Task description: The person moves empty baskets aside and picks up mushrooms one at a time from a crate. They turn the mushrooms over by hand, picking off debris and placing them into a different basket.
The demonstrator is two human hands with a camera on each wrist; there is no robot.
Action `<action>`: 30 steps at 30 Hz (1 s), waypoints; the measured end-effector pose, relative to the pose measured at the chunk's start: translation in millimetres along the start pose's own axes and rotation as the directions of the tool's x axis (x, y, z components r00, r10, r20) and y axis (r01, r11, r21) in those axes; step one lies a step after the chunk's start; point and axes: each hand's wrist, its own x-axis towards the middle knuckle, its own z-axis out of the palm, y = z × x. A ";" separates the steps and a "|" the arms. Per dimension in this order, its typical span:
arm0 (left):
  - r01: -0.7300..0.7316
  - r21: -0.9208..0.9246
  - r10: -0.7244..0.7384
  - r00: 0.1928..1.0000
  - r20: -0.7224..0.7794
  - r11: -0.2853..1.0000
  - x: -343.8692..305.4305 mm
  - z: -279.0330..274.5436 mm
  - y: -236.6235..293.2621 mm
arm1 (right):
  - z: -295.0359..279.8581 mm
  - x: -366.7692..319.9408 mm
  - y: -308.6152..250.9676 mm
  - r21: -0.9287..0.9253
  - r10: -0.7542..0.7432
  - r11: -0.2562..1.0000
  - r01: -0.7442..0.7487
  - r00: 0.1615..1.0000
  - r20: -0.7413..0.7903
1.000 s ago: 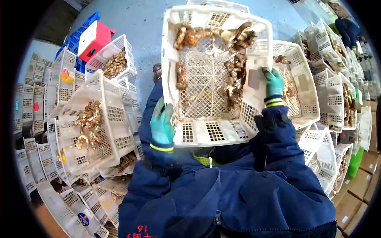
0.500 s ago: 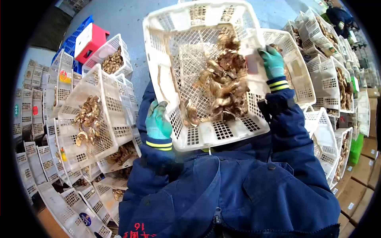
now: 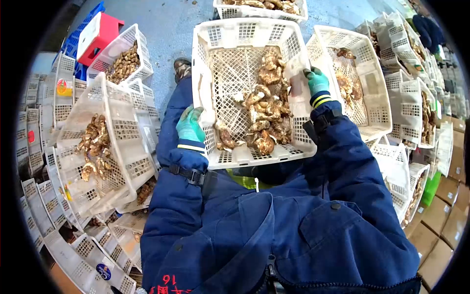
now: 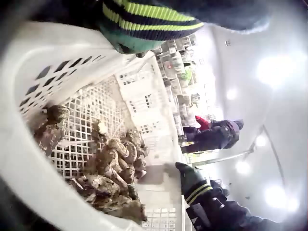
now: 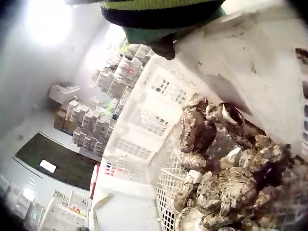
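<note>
Before me is a white plastic crate [image 3: 245,158] with lattice walls and floor. Brown mushrooms [image 3: 267,115] lie heaped along its right and near side, with a few at the near left corner. My left hand [image 3: 191,126], in a green glove, grips the crate's left rim. The right hand [image 3: 316,82], gloved alike, holds the opposite rim, its thumb over the edge. In the left wrist view the right hand [image 4: 191,178] shows on the far rim. Clumped mushrooms [image 5: 226,187] fill the lower right of the right wrist view.
Another crate [image 3: 379,112] with a few mushrooms stands right of mine. On the left is a tilted crate [image 3: 115,147] holding mushrooms, behind it a red and white stool [image 3: 100,38]. A filled crate [image 3: 262,13] lies ahead on the blue floor. Crate stacks line both sides; another person [image 4: 211,134] stands beyond.
The mushrooms, earlier spread along the crate's edges, have slid into a heap at its right and near side. Both hands have kept their hold while the crate tilted, then moved away from my head.
</note>
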 end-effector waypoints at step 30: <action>0.275 -0.627 0.159 0.823 0.545 0.729 -90.6 5.2 197.3 | -36.6 -223.8 -173.5 0.898 -0.804 0.329 -0.293 0.412 0.429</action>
